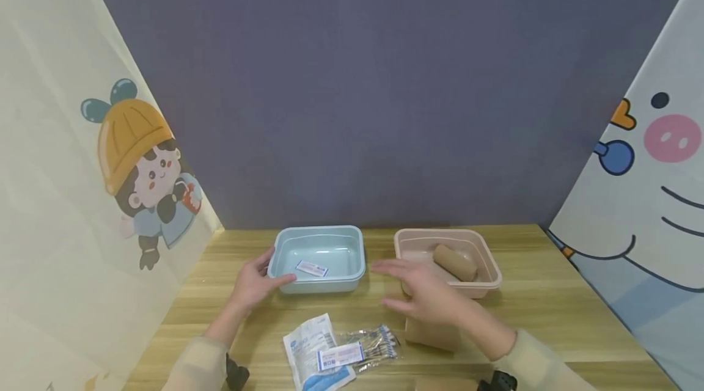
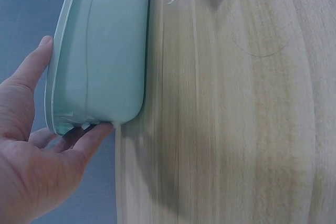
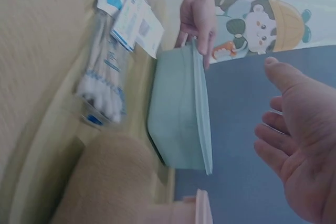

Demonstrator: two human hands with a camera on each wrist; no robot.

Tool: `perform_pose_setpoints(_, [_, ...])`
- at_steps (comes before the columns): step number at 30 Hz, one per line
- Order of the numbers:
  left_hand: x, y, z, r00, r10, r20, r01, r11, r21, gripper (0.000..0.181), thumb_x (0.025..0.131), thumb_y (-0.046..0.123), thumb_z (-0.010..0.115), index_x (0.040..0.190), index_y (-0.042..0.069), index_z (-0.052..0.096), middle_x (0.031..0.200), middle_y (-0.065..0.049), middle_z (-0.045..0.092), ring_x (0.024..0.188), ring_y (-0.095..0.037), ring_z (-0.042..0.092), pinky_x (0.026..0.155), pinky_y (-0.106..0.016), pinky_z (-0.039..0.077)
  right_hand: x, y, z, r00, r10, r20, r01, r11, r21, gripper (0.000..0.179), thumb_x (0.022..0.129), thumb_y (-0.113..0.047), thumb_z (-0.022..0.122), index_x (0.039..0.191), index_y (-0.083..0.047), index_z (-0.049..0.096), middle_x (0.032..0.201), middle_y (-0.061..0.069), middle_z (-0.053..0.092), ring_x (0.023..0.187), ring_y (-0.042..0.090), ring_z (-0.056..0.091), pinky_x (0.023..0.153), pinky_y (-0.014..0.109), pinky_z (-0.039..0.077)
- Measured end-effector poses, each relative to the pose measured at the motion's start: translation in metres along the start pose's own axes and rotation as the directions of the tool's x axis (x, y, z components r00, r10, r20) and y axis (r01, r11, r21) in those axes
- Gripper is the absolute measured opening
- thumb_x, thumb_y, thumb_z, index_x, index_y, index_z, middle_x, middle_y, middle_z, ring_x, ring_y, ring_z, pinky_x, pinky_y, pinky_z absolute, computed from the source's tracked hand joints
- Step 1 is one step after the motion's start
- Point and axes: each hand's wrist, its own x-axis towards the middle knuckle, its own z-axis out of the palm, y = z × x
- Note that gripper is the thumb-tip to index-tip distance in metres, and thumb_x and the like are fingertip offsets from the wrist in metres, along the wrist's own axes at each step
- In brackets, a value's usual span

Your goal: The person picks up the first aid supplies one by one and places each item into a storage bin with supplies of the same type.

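My left hand [image 1: 253, 284] holds the left end of a light blue plastic box [image 1: 330, 286], thumb at the front rim and fingers at its end wall, as the left wrist view also shows. Inside lies a small white-and-blue packet [image 1: 311, 268]. My right hand [image 1: 426, 293] hovers between the boxes with fingers extended and holds nothing. It covers part of a pink plastic box [image 1: 440, 234], in which a tan roll [image 1: 455, 263] lies. Below the right forearm a second tan roll [image 1: 431, 336] rests on the table, partly hidden.
Near the front lie a white-and-blue pouch [image 1: 308, 342], a clear bag of cotton swabs [image 1: 379, 345] and a small packet [image 1: 340, 355] overlapping both. Another tan object [image 1: 445, 384] shows at the bottom edge. A dark partition [image 1: 357, 104] stands behind the wooden table [image 1: 550, 317].
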Motion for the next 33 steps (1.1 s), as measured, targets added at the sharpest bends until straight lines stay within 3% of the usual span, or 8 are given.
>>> perform_pose_setpoints(7, [0.0,0.003,-0.001,1.0,0.016,0.003,-0.015,1.0,-0.012,0.102,0.081,0.024,0.095,0.161,-0.004,0.037,0.165,-0.027,0.041,0.144,-0.049,0.052,0.11,-0.045,0.056,0.003,-0.007,0.014,0.996,0.023,0.084,-0.029,0.997,0.072,0.058,0.096,-0.036,0.079,0.145,-0.009,0.064,0.148,0.008,0.067,0.136,0.025,0.065,0.116,0.045,0.054])
perform_pose_setpoints(15, [0.001,0.001,-0.001,1.0,0.021,0.003,-0.021,1.0,0.001,0.104,0.08,0.027,0.096,0.161,-0.004,0.038,0.165,-0.027,0.041,0.143,-0.05,0.053,0.109,-0.046,0.057,0.005,-0.013,0.026,0.989,0.036,0.143,-0.049,0.995,0.085,0.057,0.097,-0.043,0.077,0.146,-0.017,0.063,0.148,0.002,0.067,0.137,0.021,0.064,0.119,0.045,0.052])
perform_pose_setpoints(26, [-0.004,0.004,0.003,1.0,0.003,0.001,-0.003,1.0,0.004,0.102,0.08,0.026,0.096,0.161,-0.003,0.039,0.163,-0.027,0.044,0.139,-0.049,0.058,0.102,-0.04,0.062,0.003,-0.019,0.043,0.984,-0.108,0.139,0.1,0.993,0.064,0.051,0.097,-0.033,0.079,0.139,-0.007,0.066,0.139,0.009,0.071,0.128,0.025,0.069,0.112,0.04,0.057])
perform_pose_setpoints(33, [-0.007,0.006,-0.001,1.0,-0.001,-0.009,0.001,1.0,0.007,0.102,0.081,0.025,0.095,0.161,-0.004,0.039,0.164,-0.027,0.043,0.138,-0.048,0.058,0.102,-0.039,0.062,0.003,-0.024,0.053,0.977,-0.101,0.19,0.09,0.994,0.069,0.052,0.097,-0.031,0.079,0.14,-0.005,0.065,0.142,0.01,0.069,0.13,0.024,0.068,0.113,0.038,0.057])
